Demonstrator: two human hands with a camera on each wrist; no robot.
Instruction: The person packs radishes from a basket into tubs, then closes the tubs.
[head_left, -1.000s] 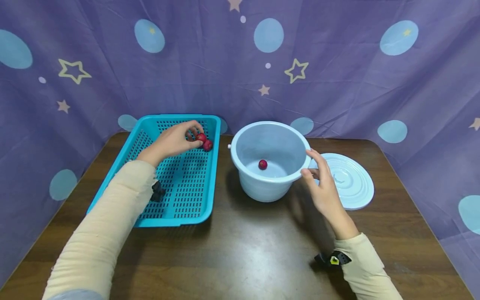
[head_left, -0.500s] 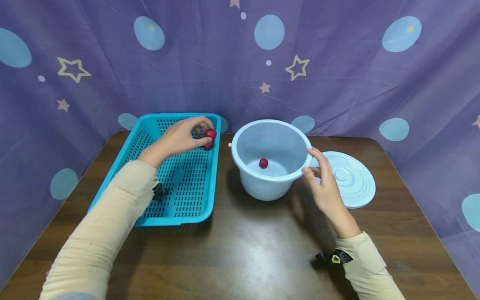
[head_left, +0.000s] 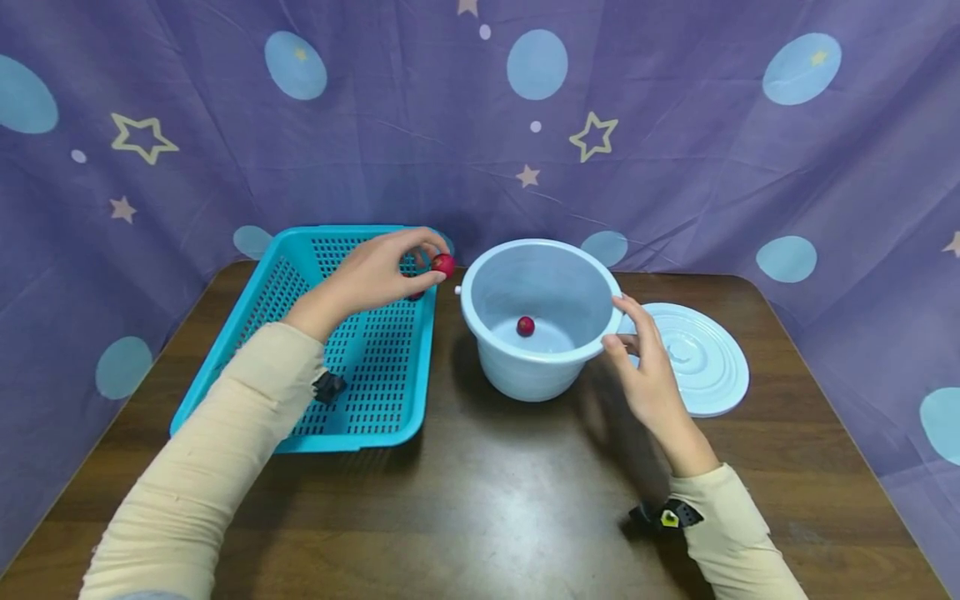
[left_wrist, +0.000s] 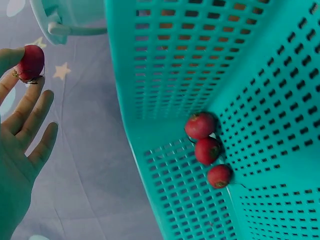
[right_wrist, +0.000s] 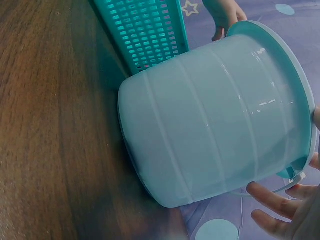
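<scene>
My left hand [head_left: 378, 271] pinches a red radish [head_left: 443, 266] between thumb and fingertips, above the right rim of the turquoise basket [head_left: 429, 367]. In the left wrist view, that radish [left_wrist: 31, 62] is outside the basket wall, while three radishes [left_wrist: 206, 151] lie together in a basket corner. The light blue bucket [head_left: 517, 379] stands upright to the right of the basket, with one radish [head_left: 526, 327] on its bottom. With thumb and fingers on the bucket's right rim, my right hand [head_left: 648, 375] holds it; the right wrist view shows fingers [right_wrist: 272, 200] beside the bucket handle.
A round light blue lid [head_left: 701, 358] lies on the brown wooden table [head_left: 510, 500], right of the bucket and behind my right hand. A purple curtain [head_left: 420, 125] with stars and dots hangs just behind the table.
My left hand has taken hold of a radish in the basket's back right corner and carried it right, over the rim towards the bucket. My right hand has stayed on the bucket.
</scene>
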